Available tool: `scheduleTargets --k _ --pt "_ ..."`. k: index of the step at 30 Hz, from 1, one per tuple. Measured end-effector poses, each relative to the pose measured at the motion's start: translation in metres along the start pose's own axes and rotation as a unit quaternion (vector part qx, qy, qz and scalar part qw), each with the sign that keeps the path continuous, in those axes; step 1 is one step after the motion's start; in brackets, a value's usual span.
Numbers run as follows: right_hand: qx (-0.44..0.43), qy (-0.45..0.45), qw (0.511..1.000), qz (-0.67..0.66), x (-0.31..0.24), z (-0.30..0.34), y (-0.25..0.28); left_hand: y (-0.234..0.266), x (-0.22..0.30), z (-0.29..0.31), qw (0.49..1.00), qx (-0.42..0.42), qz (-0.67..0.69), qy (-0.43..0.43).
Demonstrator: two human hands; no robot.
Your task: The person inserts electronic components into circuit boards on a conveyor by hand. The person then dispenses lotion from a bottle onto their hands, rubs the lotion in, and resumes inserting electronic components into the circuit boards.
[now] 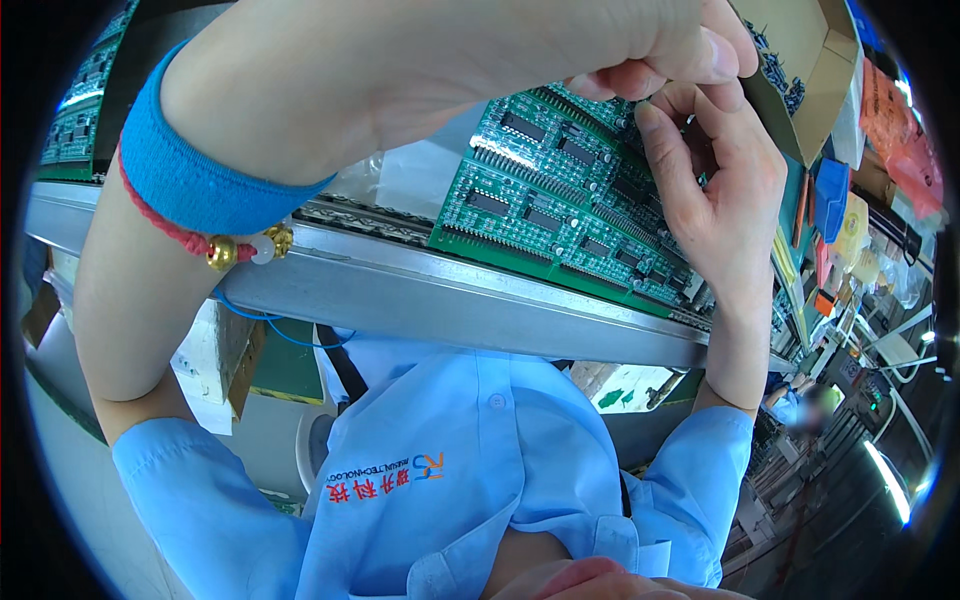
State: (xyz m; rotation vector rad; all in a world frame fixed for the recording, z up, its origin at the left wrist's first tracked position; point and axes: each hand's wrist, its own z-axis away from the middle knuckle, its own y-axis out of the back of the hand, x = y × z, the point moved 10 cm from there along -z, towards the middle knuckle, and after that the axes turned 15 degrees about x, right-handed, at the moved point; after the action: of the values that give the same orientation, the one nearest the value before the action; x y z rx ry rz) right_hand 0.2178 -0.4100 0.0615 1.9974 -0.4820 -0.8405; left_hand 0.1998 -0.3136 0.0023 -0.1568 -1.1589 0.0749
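A green circuit board [545, 215] with rows of pins and black chips lies on a metal-edged rail line in front of me. Over its far right part my right hand [715, 165] is bent, thumb and fingertips drawn together close to the board. Just above it, my left hand [690, 50] reaches across with its fingers curled, almost touching the right fingertips. Whatever either hand pinches is hidden behind the fingers. On my left arm are a blue wristband [205, 150] and a red cord with beads [222, 252].
A cardboard box [835, 75] with small dark blue parts stands at the far right, beside a blue bin [830, 195] and an orange plastic bag [895, 135]. Another green board [75, 110] lies far left. The metal rail [450, 305] runs between me and the board. Another person [790, 405] is farther right.
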Motion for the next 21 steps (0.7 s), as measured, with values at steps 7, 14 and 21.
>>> scheduleTargets --k 7,14,21 --pt "-0.008 -0.043 0.998 0.052 0.002 0.001 -0.002 0.003 -0.006 0.004 0.999 0.003 -0.035 0.002" --pt "-0.004 -0.090 0.995 0.038 0.008 0.004 0.001 0.005 -0.007 0.009 0.998 0.004 -0.070 0.001" --pt "-0.009 -0.073 0.997 0.031 0.002 0.001 -0.004 0.014 -0.007 0.015 0.994 0.011 -0.106 0.000"
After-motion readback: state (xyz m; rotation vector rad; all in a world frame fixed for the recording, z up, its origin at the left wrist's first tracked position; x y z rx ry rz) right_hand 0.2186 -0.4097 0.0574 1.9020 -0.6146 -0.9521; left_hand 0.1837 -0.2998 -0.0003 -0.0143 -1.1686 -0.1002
